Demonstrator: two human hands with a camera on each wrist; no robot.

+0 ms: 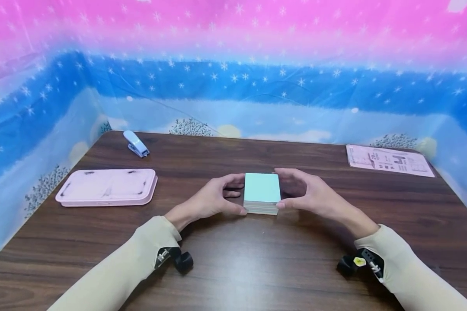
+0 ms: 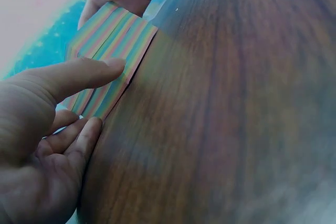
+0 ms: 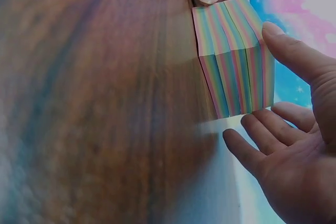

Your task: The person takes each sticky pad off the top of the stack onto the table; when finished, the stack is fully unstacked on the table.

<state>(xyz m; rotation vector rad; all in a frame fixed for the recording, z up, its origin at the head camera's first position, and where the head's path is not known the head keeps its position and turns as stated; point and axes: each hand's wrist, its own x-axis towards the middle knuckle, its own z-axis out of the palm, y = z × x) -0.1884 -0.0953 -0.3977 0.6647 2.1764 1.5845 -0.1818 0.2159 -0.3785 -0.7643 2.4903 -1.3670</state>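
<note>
A square stack of note pads (image 1: pixel 262 188) with a mint-green top sheet sits on the table between both hands. Rainbow-striped edges show on its sides in the wrist views, with seams between the stacked pads (image 3: pixel 231 56). My left hand (image 1: pixel 214 196) holds its left side, the thumb at the near corner and the fingers farther back. On the right side, my right hand (image 1: pixel 315 192) mirrors this hold, its thumb at the near right corner and index finger by the far corner. In the right wrist view, the lower fingers (image 3: pixel 244 150) spread below the stack's edge.
A pale pink case (image 1: pixel 107 185) lies at the left on the brown wooden table (image 1: pixel 233 268). Behind it stands a light-blue stapler-like tool (image 1: pixel 136 144). A flat pink printed packet (image 1: pixel 389 160) lies at the back right. Patterned cloth (image 1: pixel 233 82) walls the table's back and sides.
</note>
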